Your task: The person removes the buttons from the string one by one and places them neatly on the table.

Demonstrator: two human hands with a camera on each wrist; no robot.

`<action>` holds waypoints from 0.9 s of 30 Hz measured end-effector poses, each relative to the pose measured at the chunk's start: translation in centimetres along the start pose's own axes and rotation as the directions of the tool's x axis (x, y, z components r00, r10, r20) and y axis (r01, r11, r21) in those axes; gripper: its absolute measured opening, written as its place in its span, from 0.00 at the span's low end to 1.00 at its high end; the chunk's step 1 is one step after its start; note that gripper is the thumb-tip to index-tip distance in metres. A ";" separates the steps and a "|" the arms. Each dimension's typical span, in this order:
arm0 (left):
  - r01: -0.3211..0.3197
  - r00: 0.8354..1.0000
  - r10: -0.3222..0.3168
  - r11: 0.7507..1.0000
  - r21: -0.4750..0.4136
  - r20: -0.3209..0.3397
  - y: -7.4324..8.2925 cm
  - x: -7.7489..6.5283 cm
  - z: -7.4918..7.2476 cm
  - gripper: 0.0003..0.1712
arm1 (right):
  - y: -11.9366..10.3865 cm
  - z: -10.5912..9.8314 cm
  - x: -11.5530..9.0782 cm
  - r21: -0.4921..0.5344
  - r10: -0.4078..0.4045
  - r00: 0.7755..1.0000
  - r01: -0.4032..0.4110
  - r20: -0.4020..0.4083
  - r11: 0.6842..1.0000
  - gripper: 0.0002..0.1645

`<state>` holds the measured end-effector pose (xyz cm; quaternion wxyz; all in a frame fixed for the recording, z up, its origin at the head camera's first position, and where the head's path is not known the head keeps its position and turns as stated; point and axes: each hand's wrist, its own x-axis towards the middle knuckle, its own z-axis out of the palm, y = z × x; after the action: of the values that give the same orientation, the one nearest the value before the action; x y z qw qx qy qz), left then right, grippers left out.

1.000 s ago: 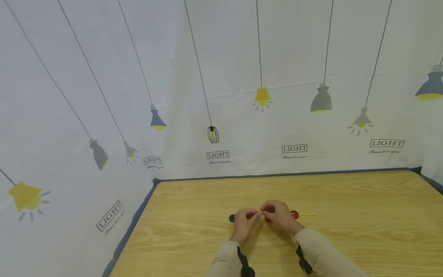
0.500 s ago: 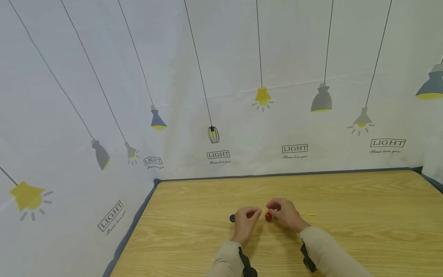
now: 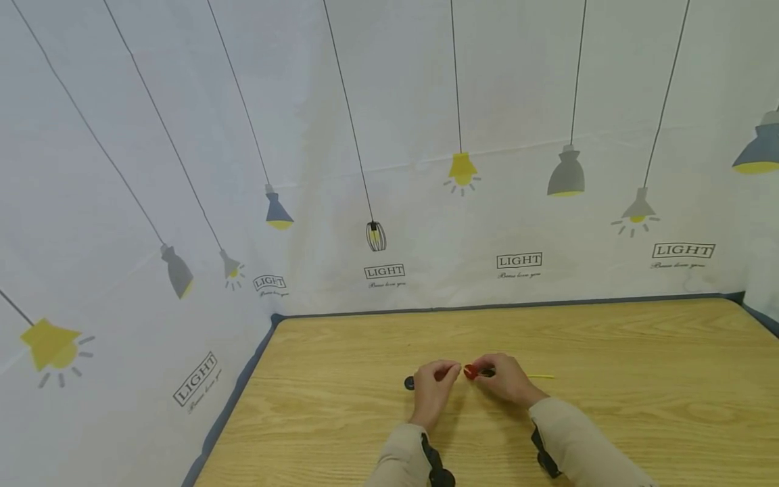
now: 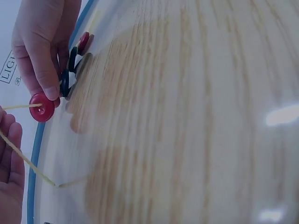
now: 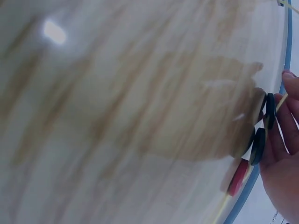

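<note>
What matters most here, we judge, is how the red button (image 4: pixel 42 111) lies between our 2 hands. It is just to the right of our left hand (image 3: pixel 431 391) and at the fingertips of our right hand (image 3: pixel 508 380), so the right is the nearer. The left wrist view shows its face turned towards the left fingertips, with the string (image 4: pixel 19 107) meeting it near its holes. The string's long axis runs crosswise from hand to hand, so a pull along that line would suit it better than a lift.

Our right hand pinches the red button at its edge; our left hand, finger and thumb together, seems to pinch the string. Another length of string slants down from the left hand towards the table (image 3: pixel 341 419).

Counting up: 1 string, 2 hands, 5 buttons. Of these, 2 are red and 3 dark. The other red button (image 5: pixel 238 177) and 2 dark buttons (image 5: pixel 257 146) stand in a row by the right hand, apparently on the string, whose tail runs out past them. The last, 1 black button (image 3: pixel 409 383), lies just left of the left hand; we cannot tell whether they touch.
</note>
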<state>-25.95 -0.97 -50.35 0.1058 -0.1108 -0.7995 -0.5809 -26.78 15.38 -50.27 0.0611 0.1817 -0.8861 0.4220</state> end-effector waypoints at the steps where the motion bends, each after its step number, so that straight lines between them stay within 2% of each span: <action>1: 0.000 1.000 0.000 1.000 -0.004 -0.002 0.1 0.0 0.0 0.08 | 0.0 0.0 0.0 -0.010 0.001 1.000 -0.001 0.002 1.000 0.07; 7: 0.011 1.000 -0.011 0.999 -0.032 -0.013 0.2 0.0 0.1 0.09 | 0.4 0.2 0.2 -0.056 -0.030 1.000 0.030 0.001 0.998 0.07; 14: 0.021 0.999 -0.022 0.999 -0.043 -0.025 0.1 0.1 0.0 0.09 | 0.6 0.3 0.1 -0.060 -0.038 0.999 0.038 -0.011 0.998 0.03; 21: 0.012 0.999 -0.012 1.000 -0.004 -0.042 -0.3 -0.3 -0.4 0.07 | 0.2 -0.2 0.1 -0.068 -0.045 0.999 0.044 -0.013 0.997 0.03; 27: 0.039 0.998 -0.038 0.999 0.015 -0.052 -0.6 -0.5 -0.5 0.05 | 0.1 -0.6 -0.1 -0.062 -0.028 0.999 0.026 -0.026 0.998 0.03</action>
<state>-25.65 -1.69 -50.92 0.1162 -0.0795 -0.8031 -0.5789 -26.76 15.94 -49.93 0.0844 0.1858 -0.8952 0.3961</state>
